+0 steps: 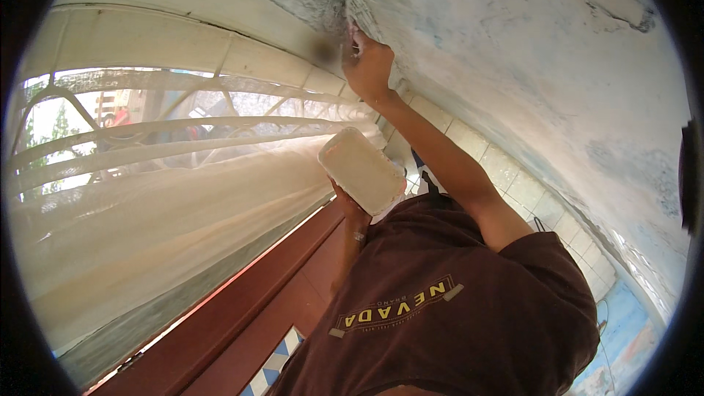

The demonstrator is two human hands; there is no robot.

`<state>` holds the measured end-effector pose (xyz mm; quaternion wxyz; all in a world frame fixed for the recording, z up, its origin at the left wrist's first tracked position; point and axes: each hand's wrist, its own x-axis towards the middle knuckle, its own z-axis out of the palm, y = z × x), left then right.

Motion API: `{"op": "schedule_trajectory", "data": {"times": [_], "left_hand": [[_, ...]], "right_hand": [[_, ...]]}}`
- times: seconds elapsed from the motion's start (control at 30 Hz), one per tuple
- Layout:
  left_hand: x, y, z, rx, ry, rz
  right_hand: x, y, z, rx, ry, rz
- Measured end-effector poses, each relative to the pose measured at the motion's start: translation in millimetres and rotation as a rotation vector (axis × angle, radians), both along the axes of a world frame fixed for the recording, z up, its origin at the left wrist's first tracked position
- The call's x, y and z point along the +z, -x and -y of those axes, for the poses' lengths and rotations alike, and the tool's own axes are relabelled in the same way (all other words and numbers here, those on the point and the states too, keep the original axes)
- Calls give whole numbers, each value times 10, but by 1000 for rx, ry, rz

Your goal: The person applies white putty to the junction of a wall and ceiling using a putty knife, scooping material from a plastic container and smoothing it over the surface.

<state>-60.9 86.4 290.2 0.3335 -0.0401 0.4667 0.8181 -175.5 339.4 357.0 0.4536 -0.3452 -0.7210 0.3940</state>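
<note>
- Head view: the left hand (pixel 352 209) grips the edge of a white tub (pixel 359 169) just beyond the brown shirt (pixel 433 279).
- The right hand (pixel 370 70) is raised, fingers curled, at the stained wall (pixel 477 37); I cannot tell what it pinches.
- A pale curtain (pixel 183 198) hangs left.

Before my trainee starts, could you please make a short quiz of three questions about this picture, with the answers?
1. Which hand holds the white tub?
2. Where is the right hand? (a) on the curtain (b) up at the stained wall (c) inside the tub
3. True or false: the shirt is dark brown.

Key:
1. The left hand.
2. b
3. True.
</note>
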Motion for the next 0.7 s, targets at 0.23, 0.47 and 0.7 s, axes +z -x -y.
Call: {"op": "schedule_trajectory", "data": {"times": [0.23, 0.47, 0.7], "left_hand": [[-97, 31, -26, -28, -112, 149], [-217, 114, 119, -36, -62, 224], [-318, 130, 149, 20, -141, 290]], "right_hand": [[-636, -459, -279, -59, -179, -159], [-860, -313, -506, -93, 1, 61], [-1011, -213, -357, -44, -21, -44]]}}
